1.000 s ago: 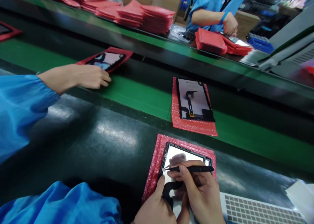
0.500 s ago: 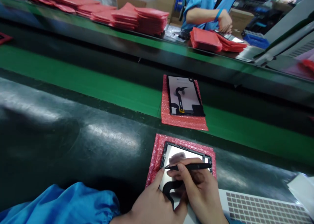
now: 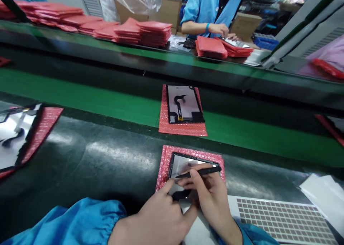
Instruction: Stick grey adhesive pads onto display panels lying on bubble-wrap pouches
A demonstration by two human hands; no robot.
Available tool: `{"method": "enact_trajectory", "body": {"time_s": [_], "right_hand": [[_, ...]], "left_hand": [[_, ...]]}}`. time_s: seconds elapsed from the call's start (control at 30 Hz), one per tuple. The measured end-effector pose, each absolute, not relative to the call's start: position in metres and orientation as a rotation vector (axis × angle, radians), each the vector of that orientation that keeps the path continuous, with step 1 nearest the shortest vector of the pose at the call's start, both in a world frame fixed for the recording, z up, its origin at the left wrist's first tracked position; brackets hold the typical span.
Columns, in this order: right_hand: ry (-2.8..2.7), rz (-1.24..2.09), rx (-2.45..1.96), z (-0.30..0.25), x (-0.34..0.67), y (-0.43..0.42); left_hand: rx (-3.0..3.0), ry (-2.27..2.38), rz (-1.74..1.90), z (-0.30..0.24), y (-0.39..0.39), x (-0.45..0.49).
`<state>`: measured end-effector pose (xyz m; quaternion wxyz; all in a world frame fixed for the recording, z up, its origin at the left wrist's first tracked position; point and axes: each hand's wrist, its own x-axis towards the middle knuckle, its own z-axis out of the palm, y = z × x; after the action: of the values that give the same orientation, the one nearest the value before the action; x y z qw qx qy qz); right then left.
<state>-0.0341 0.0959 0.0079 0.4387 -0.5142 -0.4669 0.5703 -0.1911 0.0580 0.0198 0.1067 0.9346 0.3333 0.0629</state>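
Note:
In my right hand (image 3: pixel 212 195) is a pair of black tweezers (image 3: pixel 205 171), gripped between thumb and fingers. Its thin tips point left, toward the left edge of a tablet screen panel (image 3: pixel 185 159) with a dark frame. My left hand (image 3: pixel 158 214) has its index fingertip against that same edge, close to the tips, with the thumb spread apart. A black flex cable (image 3: pixel 180 195) shows on the panel between my hands. Beneath the panel lies a red bubble-wrap pouch (image 3: pixel 162 166). My hands cover the panel's lower part.
Ahead, another panel (image 3: pixel 185 105) rests on a red pouch on the green belt (image 3: pixel 129 101). A further panel (image 3: pixel 16 144) is at left. A sheet of grey squares (image 3: pixel 276 216) and white papers (image 3: pixel 325 198) lie right. Across the line, a co-worker (image 3: pixel 206 15) works beside stacked red pouches (image 3: pixel 154 33).
The view has shifted right and up a little, bringing the left panel into sight. My hands stay at the panel's left edge with the tweezers. The co-worker's hands have come together.

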Motion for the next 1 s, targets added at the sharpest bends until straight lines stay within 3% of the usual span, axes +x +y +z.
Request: {"method": "enact_trajectory", "body": {"time_s": [0.23,0.57,0.7,0.83,1.0], "right_hand": [[-1.138,1.231,-1.14,0.038,0.014,0.089],[-1.144,1.005,-1.297,0.021,0.118,0.067],[-1.133,0.969,-1.3,0.004,0.135,0.059],[-1.055,0.918,-1.252,-0.001,0.144,0.058],[-1.037,0.876,-1.197,0.003,0.151,0.059]], "left_hand": [[2.095,1.611,-0.194,0.035,0.047,-0.232],[1.302,1.303,0.749,0.021,0.03,-0.225],[1.018,1.179,0.888,0.02,0.043,-0.207],[0.961,1.181,0.99,0.026,0.086,-0.184],[1.024,1.312,1.129,0.022,0.196,-0.144]]}}
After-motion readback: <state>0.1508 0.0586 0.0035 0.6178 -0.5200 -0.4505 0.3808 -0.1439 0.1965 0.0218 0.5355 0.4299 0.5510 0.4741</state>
